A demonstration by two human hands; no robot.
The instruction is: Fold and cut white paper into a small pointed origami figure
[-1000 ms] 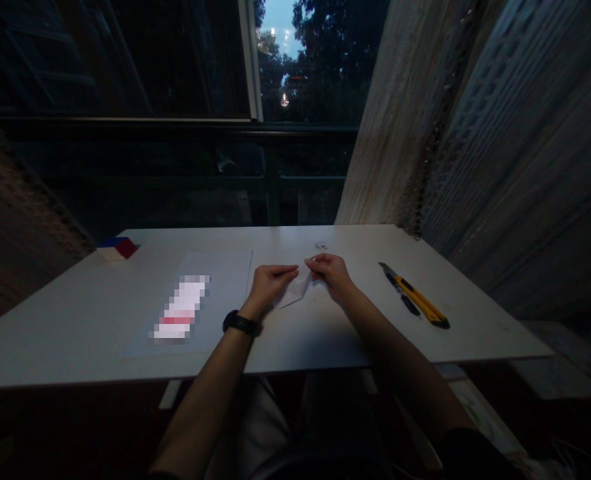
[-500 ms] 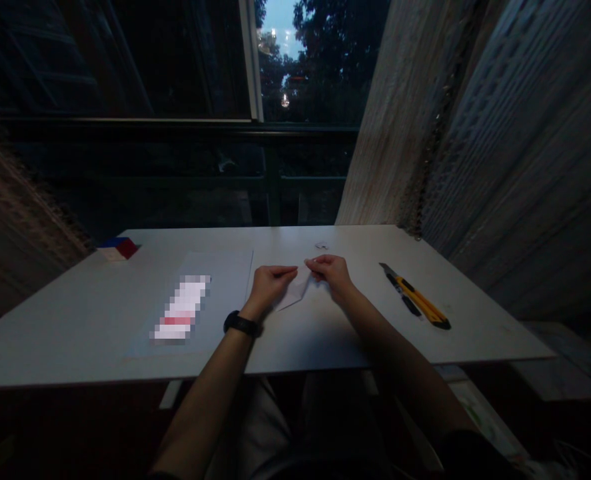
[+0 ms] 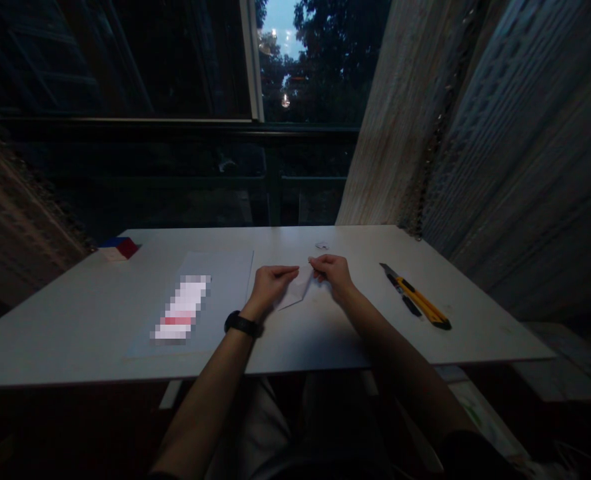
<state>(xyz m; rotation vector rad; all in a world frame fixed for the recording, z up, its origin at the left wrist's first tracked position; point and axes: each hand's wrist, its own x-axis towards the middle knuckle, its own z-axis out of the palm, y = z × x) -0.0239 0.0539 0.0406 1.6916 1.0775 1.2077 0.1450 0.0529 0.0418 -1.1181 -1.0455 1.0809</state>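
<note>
A small folded piece of white paper (image 3: pixel 296 289) is held just above the table between my two hands. My left hand (image 3: pixel 271 285), with a black band on its wrist, pinches the paper's left upper edge between thumb and fingers. At the upper right corner, my right hand (image 3: pixel 333 271) pinches the same paper with thumb and forefinger. The lower tip of the paper points toward me, and its creases are hard to make out in the dim light.
On the white table (image 3: pixel 90 313), a large paper sheet (image 3: pixel 225 307) lies at left, with a blurred patch over it. A puzzle cube (image 3: pixel 118 249) sits at the back left. A yellow utility knife (image 3: pixel 425 305) and a slim black cutter (image 3: pixel 409 304) lie at right. Behind my hands is a small white object (image 3: pixel 322 245).
My right hand has shifted very slightly, and the paper with it has moved a little to the right. Both hands keep their pinch.
</note>
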